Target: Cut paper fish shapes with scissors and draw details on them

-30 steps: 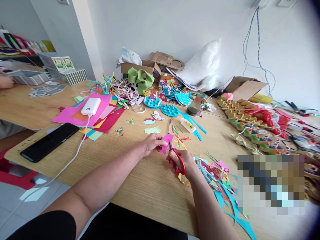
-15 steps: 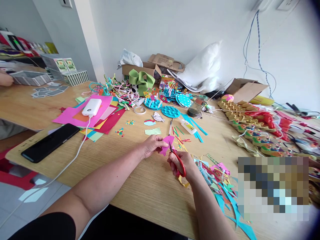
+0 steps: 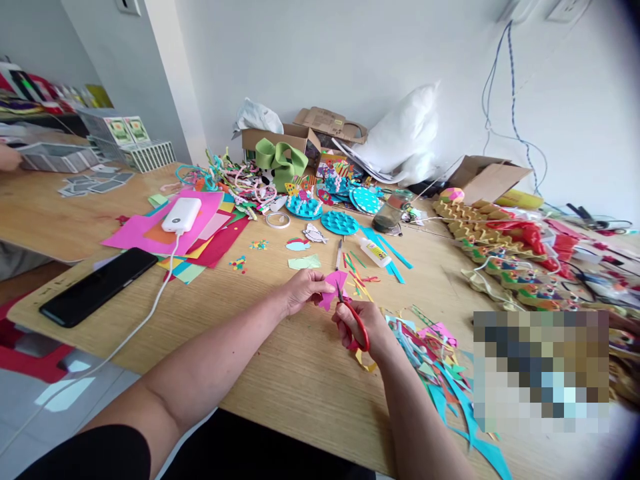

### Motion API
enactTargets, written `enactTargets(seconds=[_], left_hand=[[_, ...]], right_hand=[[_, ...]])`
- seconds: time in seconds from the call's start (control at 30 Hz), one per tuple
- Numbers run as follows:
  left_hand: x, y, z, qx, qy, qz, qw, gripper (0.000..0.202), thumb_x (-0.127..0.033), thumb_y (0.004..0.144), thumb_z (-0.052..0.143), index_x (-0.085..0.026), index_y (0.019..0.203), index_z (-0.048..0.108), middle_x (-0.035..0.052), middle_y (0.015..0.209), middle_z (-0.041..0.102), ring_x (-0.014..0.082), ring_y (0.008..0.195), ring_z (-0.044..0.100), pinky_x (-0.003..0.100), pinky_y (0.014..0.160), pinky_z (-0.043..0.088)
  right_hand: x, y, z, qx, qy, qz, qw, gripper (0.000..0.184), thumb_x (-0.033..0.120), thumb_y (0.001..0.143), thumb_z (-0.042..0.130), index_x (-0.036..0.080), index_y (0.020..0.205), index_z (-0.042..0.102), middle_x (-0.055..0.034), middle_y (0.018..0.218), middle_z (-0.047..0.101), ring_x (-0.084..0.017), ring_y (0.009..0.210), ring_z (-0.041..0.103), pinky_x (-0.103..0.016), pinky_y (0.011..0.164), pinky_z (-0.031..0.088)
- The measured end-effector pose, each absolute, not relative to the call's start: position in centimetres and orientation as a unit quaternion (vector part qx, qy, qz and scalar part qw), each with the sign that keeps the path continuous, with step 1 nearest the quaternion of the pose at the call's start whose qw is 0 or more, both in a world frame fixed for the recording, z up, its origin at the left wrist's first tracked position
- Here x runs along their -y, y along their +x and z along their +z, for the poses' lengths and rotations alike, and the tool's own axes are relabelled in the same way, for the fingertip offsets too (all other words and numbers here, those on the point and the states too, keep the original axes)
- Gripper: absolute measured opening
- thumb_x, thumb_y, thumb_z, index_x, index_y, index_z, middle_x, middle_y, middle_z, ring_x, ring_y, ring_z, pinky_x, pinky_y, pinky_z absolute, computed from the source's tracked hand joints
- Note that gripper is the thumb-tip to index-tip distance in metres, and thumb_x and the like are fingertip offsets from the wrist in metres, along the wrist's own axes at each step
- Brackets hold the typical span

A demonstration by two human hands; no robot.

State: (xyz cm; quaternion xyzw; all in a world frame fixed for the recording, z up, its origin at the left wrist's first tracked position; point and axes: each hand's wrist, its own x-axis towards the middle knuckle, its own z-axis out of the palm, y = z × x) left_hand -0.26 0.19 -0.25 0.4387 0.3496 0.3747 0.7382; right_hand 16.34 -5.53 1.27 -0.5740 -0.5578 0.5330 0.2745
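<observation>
My left hand pinches a small pink paper shape just above the wooden table. In my right hand are red-handled scissors, fingers through the loops, and the blade tips sit in the edge of the pink paper. Both hands are closed around what they hold. A heap of coloured paper offcuts lies right beside my right wrist.
A black phone and a white power bank on coloured sheets lie at the left. A glue bottle, teal discs, cardboard boxes and paper crafts crowd the back and right. Another person's hand shows far left.
The view has shifted slightly; both hands stay in place on the pink paper, with the scissors barely moved.
</observation>
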Motion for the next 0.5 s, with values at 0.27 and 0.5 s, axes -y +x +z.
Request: enactTargets(seconds=[0.27,0.5], left_hand=[[-0.17,-0.20,-0.05,-0.358,0.432,0.376,0.737,0.030,-0.034,0.053,0.079,-0.014,0.068,0.062,-0.0026,0.056,0.057,0.0072,0.046,0.047,0.022,0.049,0.032],[-0.12,-0.23,0.10,-0.355,0.435,0.392,0.729,0.030,-0.035,0.056,0.078,-0.014,0.070,0.062,-0.0017,0.060,0.059,0.0073,0.049,0.049,0.021,0.050,0.032]], right_hand=[[5.52,16.31,1.19,0.548,-0.567,0.545,0.285,0.044,0.059,0.069,0.071,0.015,0.066,0.061,0.0019,0.042,0.056,-0.012,0.033,0.052,-0.021,0.033,0.036],[5.53,16.28,1.14,0.545,-0.569,0.545,0.288,0.048,0.062,0.069,0.070,0.015,0.066,0.062,0.0013,0.043,0.056,-0.012,0.033,0.052,-0.020,0.033,0.036]])
